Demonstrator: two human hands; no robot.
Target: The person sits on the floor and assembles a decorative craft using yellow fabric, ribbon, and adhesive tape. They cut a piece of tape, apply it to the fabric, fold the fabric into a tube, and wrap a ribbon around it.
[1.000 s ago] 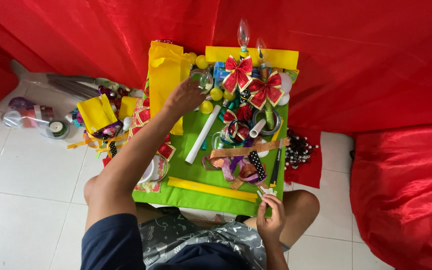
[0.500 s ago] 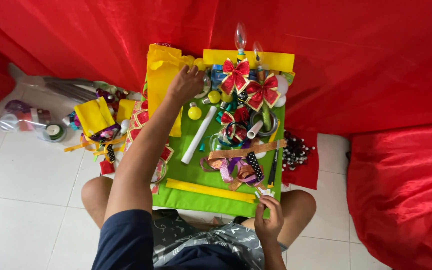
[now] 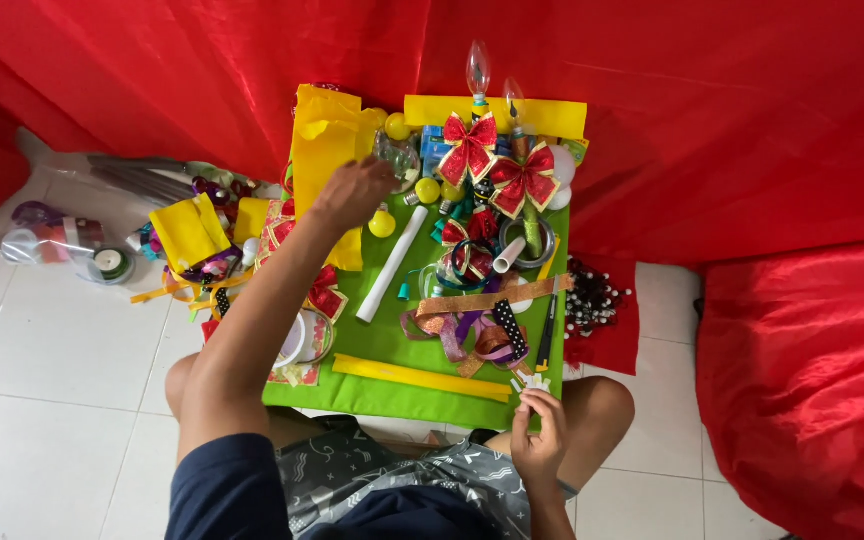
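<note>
My left hand (image 3: 352,192) is stretched out over the far left of a green craft board (image 3: 392,390), its fingers closed around a clear glass bulb (image 3: 398,156) beside crumpled yellow paper (image 3: 322,135). Close to my lap, at the board's near right corner, my right hand (image 3: 540,440) pinches a small white piece (image 3: 530,383). On the board lie two red glitter bows (image 3: 497,160), small yellow balls (image 3: 382,223), a white tube (image 3: 392,263), a copper glitter strip (image 3: 492,297), tangled ribbons (image 3: 472,335) and a yellow strip (image 3: 422,378).
Left of the board the white tile floor holds yellow paper scraps (image 3: 189,230), ribbon rolls and tape (image 3: 110,263) and a clear bag (image 3: 37,235). Beads on a red cloth (image 3: 592,300) lie to the right. Red fabric (image 3: 802,380) drapes behind and at right.
My left hand has drawn back a little from the far yellow paper and now grips the clear bulb. The right hand stays at the near corner with its white piece.
</note>
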